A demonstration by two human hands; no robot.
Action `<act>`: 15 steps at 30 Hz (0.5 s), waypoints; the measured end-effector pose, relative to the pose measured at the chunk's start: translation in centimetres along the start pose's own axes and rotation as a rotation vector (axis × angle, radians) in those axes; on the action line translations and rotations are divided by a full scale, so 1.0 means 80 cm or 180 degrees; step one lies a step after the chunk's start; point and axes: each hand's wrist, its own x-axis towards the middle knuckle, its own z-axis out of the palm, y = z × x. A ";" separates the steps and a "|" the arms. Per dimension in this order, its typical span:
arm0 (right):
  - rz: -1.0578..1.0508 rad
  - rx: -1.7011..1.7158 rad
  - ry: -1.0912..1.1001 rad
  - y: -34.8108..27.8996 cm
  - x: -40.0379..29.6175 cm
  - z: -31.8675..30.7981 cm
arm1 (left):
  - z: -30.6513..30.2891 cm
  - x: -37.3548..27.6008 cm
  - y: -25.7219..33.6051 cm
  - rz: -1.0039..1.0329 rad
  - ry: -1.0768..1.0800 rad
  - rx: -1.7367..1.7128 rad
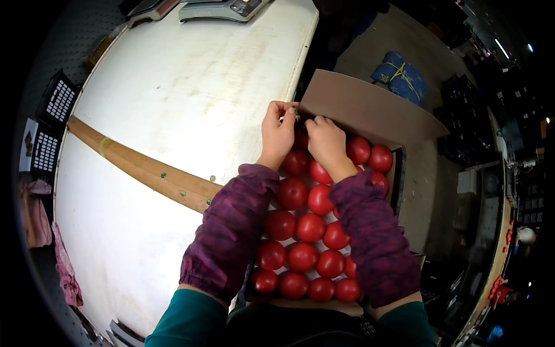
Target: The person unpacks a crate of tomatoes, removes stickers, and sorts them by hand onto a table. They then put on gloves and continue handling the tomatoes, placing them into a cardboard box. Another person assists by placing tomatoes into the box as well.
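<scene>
Rows of red tomatoes (pixel 310 227) lie on a white liner in an open cardboard box, whose raised brown flap (pixel 373 108) stands at the far side. My left hand (pixel 279 130) is at the box's far left corner, with a small green-and-white sticker (pixel 295 113) between thumb and finger. My right hand (pixel 325 141) is just right of it, over the far row of tomatoes, fingers bent down; its fingertips are hidden, so whether they hold anything is unclear. Purple sleeve covers are on both forearms.
Left of the box is a white table (pixel 182 78) with a brown cardboard strip (pixel 143 162) bearing small round stickers. Scales (pixel 225 9) stand at its far end. Black crates (pixel 58 102) are beyond its left edge. A blue bundle (pixel 401 78) lies on the floor.
</scene>
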 end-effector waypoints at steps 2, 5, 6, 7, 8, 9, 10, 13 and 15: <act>-0.0336 -0.0279 -0.0098 -0.004 0.005 0.014 | -0.003 0.001 0.002 0.0025 0.0005 0.0137; -0.0121 0.0171 -0.0272 0.007 0.015 -0.004 | -0.006 0.000 0.004 0.0011 0.0007 0.0323; 0.0689 0.1349 0.0184 0.023 0.015 0.001 | -0.001 0.002 0.006 0.0023 -0.0020 0.0261; 0.1325 0.2520 0.0169 0.033 0.016 -0.011 | -0.001 -0.002 0.005 -0.0016 0.0009 0.0225; 0.1266 0.2477 0.0063 0.037 0.012 -0.022 | -0.001 0.001 0.005 0.0024 -0.0032 0.0337; 0.1233 0.2448 -0.0026 0.039 0.003 -0.032 | -0.001 0.000 0.004 0.0027 0.0007 0.0317; 0.1232 0.2334 -0.0112 0.040 -0.006 -0.043 | -0.001 0.001 0.004 0.0033 0.0028 0.0293; 0.1295 0.2348 -0.0202 0.049 -0.038 -0.078 | 0.003 0.005 -0.006 0.0281 0.0152 0.0443; 0.1512 0.2819 -0.0071 0.060 -0.082 -0.102 | 0.004 0.005 -0.010 0.0666 0.0239 0.1000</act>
